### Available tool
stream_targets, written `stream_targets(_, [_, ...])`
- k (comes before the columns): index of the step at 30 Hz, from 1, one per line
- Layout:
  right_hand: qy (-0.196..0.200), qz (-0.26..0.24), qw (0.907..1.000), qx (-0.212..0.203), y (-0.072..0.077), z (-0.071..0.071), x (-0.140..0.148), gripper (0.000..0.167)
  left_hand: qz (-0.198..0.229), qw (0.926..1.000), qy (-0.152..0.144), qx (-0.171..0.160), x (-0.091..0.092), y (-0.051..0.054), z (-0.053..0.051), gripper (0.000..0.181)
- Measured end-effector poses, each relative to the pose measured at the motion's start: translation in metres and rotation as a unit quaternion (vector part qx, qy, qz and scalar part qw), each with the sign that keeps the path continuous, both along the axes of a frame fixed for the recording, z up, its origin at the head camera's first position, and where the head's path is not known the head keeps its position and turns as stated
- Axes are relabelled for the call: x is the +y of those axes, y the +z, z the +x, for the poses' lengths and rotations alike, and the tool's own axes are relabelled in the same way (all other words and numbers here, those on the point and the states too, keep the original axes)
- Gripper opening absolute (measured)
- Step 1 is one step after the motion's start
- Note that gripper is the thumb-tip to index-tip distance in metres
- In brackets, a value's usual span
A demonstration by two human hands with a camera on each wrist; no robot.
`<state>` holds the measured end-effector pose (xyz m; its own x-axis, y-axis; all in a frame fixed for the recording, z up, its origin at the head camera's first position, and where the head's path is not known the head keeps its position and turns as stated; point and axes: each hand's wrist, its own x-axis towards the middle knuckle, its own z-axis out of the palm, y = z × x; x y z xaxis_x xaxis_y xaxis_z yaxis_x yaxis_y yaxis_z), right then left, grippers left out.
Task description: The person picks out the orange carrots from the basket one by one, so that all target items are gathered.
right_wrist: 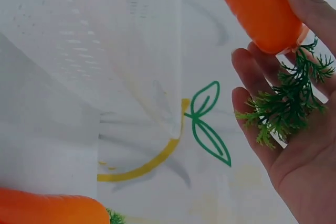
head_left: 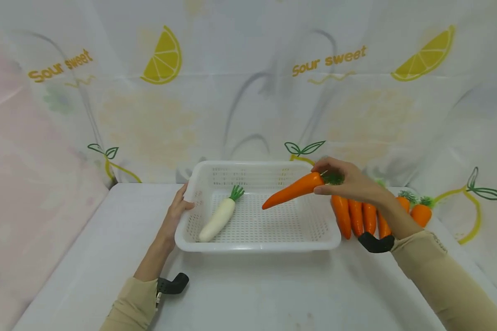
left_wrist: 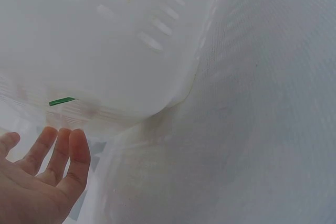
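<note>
With thumb and fingers, my right hand pinches an orange carrot at its thick leafy end, tip slanting down to the left above a white basket. Green leaves hang against the palm in the right wrist view. My left hand touches the basket's left side, thumb at the rim; in the left wrist view its fingers are fairly straight against the outer wall. A white radish with green stalks lies inside the basket on the left.
Several more carrots lie side by side on the white table, right of the basket and partly hidden by the right arm. Behind the table hangs a cloth printed with lemon slices.
</note>
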<state>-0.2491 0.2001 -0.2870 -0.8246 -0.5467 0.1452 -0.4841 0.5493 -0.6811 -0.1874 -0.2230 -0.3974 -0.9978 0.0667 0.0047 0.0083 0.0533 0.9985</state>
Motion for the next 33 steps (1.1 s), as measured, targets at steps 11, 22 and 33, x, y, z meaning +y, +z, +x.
stream_targets(11, [-0.066, -0.261, 0.9618, -0.052, -0.015, 0.025, 0.045, 0.032, 0.004, 1.0000, 0.007, -0.003, -0.009, 0.004, 0.004, 0.066])
stream_targets(22, [0.074, -0.635, 0.7560, -0.140, -0.039, 0.025, 0.079, 0.029, -0.006, 1.0000, 0.003, 0.002, -0.012, 0.003, 0.007, 0.065])
stream_targets(33, [0.023, -0.642, 0.7597, -0.100, -0.051, 0.033, 0.102, 0.024, -0.005, 1.0000, 0.003, 0.006, -0.013, 0.004, 0.009, 0.066])
